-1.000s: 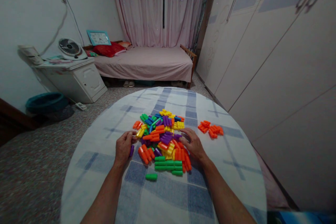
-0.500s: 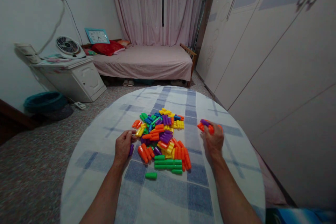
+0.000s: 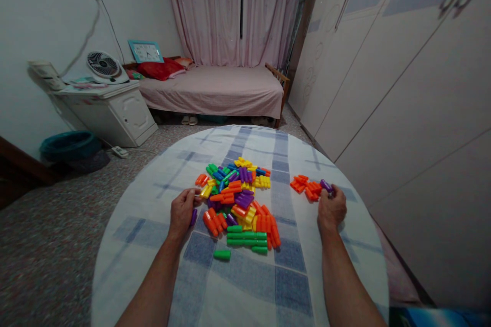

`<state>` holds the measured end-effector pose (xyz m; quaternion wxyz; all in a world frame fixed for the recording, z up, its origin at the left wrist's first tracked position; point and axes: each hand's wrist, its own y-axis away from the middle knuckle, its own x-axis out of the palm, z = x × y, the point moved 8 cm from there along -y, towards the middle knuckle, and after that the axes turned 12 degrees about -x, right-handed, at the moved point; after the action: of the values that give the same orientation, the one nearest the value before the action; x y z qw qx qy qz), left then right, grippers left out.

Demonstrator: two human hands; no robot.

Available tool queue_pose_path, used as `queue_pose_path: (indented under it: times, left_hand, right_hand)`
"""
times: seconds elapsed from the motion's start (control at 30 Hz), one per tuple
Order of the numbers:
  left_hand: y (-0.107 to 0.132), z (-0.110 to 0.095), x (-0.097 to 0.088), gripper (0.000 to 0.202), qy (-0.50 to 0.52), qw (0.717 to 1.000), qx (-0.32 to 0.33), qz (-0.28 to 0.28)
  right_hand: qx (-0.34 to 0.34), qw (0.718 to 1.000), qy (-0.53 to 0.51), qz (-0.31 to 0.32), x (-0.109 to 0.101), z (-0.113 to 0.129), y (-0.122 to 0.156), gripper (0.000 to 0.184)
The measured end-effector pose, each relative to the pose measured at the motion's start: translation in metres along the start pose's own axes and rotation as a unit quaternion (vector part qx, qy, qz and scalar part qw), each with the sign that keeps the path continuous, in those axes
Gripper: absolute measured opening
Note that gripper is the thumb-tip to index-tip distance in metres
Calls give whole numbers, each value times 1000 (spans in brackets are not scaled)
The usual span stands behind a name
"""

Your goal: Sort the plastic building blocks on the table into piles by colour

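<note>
My right hand (image 3: pixel 332 208) grips a purple plastic building piece (image 3: pixel 326 185) between thumb and fingers. Just left of it lie joined orange pieces (image 3: pixel 312 191) in a small group on the tablecloth. At the left edge of a multicoloured pile (image 3: pixel 230 189), my left hand (image 3: pixel 183 213) rests with its fingers bent together. Its fingertips are close to a yellow piece (image 3: pixel 206 191); whether they hold anything is hidden. A purple piece (image 3: pixel 194 216) lies beside that hand's palm. Joined green pieces (image 3: pixel 246 239) and a single green piece (image 3: pixel 222 255) are at the pile's near side.
A blue-and-white checked cloth covers the round table (image 3: pixel 245 291). Beyond it stands a bed (image 3: pixel 222 89) with pink covers. A cabinet (image 3: pixel 126 117) bearing a fan (image 3: pixel 104 65) is at the left, above a bin (image 3: pixel 71 145). Tall wardrobe doors (image 3: pixel 414 112) line the right.
My right hand has moved right with the purple piece, away from the orange pieces, which now show fully. My left hand stays by the pile. The view has shifted slightly.
</note>
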<state>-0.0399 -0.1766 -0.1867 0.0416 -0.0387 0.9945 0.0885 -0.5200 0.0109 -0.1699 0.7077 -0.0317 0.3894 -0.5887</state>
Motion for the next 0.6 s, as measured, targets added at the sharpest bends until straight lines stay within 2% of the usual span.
queue_pose_path:
  times: [0.13, 0.23, 0.3, 0.4, 0.47, 0.6]
  left_hand:
    - [-1, 1, 0, 47, 7, 1000, 3, 1]
    - [-2, 2, 0, 46, 7, 1000, 9, -1]
    - [-3, 3, 0, 45, 3, 1000, 10, -1]
    - [-3, 3, -1, 43, 0, 1000, 10, 1]
    - [-3, 2, -1, 42, 0, 1000, 11, 3]
    - [-1, 1, 0, 41, 2, 1000, 10, 2]
  right_hand:
    - [-6, 1000, 11, -2, 0, 0, -1, 55]
    - [-45, 999, 27, -9, -3, 12, 1, 51]
    - [-107, 994, 23, -18, -5, 33, 4, 49]
    - [-232, 972, -34, -1, -1, 82, 24, 45]
    - [-309, 943, -103, 67, 11, 117, 49, 41]
    - [-346, 887, -176, 251, 42, 165, 111, 40]
